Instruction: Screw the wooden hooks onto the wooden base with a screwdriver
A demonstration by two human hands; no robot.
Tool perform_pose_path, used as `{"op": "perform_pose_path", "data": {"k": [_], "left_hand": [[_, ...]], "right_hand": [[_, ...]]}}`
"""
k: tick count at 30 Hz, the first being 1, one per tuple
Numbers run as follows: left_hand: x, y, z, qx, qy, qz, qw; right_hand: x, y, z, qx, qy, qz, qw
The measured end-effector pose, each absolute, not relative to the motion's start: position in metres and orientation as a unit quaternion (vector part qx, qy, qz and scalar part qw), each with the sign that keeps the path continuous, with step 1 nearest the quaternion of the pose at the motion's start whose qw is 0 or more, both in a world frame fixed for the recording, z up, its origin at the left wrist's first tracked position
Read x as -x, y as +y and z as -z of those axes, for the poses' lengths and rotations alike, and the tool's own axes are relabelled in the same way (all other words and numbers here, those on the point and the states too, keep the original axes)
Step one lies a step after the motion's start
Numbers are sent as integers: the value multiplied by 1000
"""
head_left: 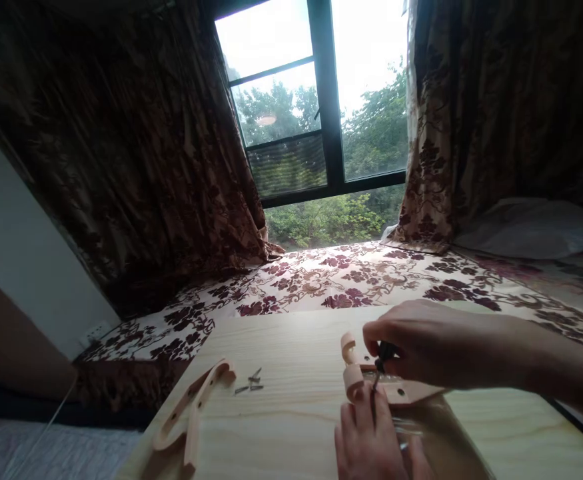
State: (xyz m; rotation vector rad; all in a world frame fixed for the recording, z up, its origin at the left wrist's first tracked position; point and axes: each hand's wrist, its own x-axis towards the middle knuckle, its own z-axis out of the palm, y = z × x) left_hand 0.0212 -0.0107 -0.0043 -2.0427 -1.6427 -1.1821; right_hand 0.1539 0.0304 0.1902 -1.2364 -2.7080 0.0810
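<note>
My right hand [411,340] is closed around the dark handle of a screwdriver [382,358], its shaft slanting down to the fingertips of my left hand [366,433]. Those fingers press together against a curved wooden piece [354,381] with a dark hole in it; the screwdriver's tip is hidden there. Just behind lies a second curved wooden piece [348,347], partly covered by my right hand. Something clear and shiny [406,427], perhaps a plastic bag, lies by my left thumb. All of this rests on a pale wooden board [291,420].
Two more curved wooden pieces with holes [194,417] lie at the board's left side. Several screws [252,383] are scattered near them. Beyond the board spreads a flowered cloth [321,277], with a window [336,120] and patterned curtains [136,147] behind.
</note>
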Motion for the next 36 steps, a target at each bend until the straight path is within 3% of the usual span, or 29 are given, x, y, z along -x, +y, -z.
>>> {"op": "perform_pose_path", "data": {"k": [6, 36], "left_hand": [[-26, -13, 5, 697, -573, 406, 146], [-28, -13, 2, 682, -583, 436, 69]], "right_hand": [[-143, 28, -194, 430, -902, -4, 32], [-132, 32, -192, 476, -878, -2, 41]]}}
